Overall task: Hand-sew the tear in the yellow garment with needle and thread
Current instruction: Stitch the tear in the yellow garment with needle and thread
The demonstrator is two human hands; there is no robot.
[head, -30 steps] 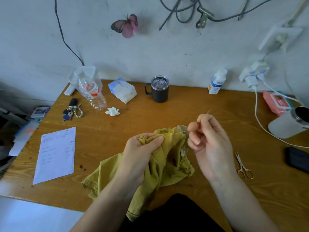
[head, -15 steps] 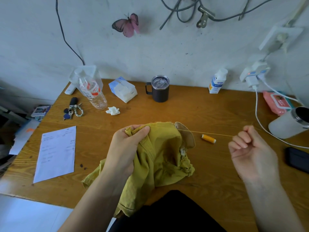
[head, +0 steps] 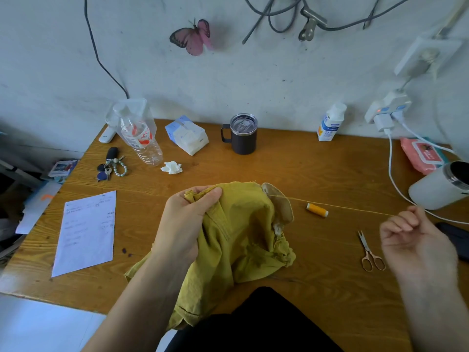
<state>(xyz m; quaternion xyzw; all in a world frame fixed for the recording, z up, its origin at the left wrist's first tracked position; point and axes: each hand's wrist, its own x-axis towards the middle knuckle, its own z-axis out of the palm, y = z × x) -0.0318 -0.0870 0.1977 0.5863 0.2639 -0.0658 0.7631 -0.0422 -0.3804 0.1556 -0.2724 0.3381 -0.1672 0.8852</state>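
Left of spool (head: 317,210), yellow garment (head: 243,224): looks soft, light, crumples easily; left hand (head: 185,222) grips bunched upper fold. Right of spool, right hand (head: 411,240), fingers curled, pinches taut, likely snappable thread (head: 342,207); needle unseen.

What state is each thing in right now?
yellow garment, bunched in left hand's grip
thread, taut from garment to right hand
right hand, fingers curled, pinching thread
spool, on its side
scissors, flat on table
mug, upright, lid on
white tumbler, on its side, mouth open
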